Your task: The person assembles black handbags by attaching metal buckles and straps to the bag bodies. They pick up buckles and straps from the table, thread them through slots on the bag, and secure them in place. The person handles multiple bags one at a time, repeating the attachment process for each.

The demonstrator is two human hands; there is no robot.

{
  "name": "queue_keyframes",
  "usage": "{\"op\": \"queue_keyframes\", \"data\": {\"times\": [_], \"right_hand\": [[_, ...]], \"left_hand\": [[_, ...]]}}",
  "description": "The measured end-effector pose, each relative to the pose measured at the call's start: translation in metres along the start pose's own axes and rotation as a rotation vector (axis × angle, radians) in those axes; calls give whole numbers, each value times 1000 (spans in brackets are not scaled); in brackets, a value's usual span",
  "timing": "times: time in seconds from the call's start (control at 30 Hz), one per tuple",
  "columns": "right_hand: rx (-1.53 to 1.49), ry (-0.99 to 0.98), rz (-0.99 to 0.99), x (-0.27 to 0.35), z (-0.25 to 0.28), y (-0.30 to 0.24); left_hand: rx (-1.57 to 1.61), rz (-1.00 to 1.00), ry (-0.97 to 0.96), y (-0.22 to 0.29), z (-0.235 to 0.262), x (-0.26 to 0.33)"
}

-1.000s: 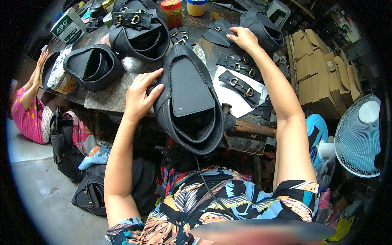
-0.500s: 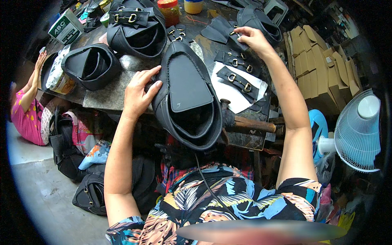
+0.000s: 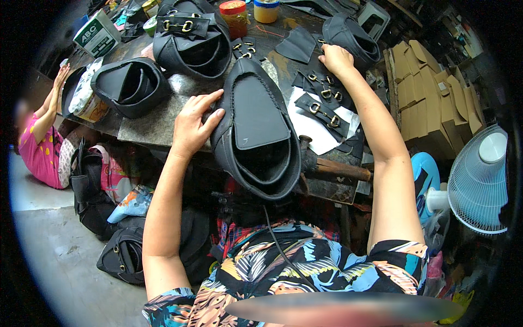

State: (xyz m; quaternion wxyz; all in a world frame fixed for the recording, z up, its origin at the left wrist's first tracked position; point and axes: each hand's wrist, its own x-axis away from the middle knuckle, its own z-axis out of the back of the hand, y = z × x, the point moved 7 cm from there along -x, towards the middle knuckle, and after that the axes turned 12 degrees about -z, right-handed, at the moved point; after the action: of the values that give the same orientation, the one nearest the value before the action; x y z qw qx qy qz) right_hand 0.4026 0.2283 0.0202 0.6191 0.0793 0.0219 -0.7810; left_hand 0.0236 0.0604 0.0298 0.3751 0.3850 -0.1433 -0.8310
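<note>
A big black leather shoe top [image 3: 256, 128] lies in the middle of the frame, at the near edge of my work table [image 3: 158, 122], with its open end toward me. My left hand [image 3: 194, 124] rests flat on its left side with the fingers spread, pressing it and not closed around it. My right hand [image 3: 336, 58] is up in the upper right, fingers bent down on a pile of black straps with gold buckles [image 3: 322, 103]; I cannot tell if it is gripping one. The straps lie on a white sheet [image 3: 310, 129]. A hammer [image 3: 332, 166] lies just below them. At the top stand a jar with a red lid [image 3: 235, 16] and a yellow tub [image 3: 266, 10]; I cannot see what is in them. A green and white box [image 3: 97, 34] sits in the upper left. Flat brown cardboard boxes [image 3: 430, 92] are stacked on the right, above a white fan [image 3: 479, 180]. More black shoe tops [image 3: 190, 38] lie near the top.
</note>
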Motion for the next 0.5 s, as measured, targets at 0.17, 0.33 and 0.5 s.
{"op": "queue_keyframes", "data": {"times": [0.17, 0.33, 0.5], "right_hand": [[34, 94, -26, -10, 19, 3], [-505, 285, 27, -13, 80, 6], [-437, 375, 305, 15, 86, -96]], "left_hand": [[-6, 16, -13, 2, 0, -1], [-36, -12, -6, 7, 2, -2], [-15, -35, 14, 8, 2, -2]]}}
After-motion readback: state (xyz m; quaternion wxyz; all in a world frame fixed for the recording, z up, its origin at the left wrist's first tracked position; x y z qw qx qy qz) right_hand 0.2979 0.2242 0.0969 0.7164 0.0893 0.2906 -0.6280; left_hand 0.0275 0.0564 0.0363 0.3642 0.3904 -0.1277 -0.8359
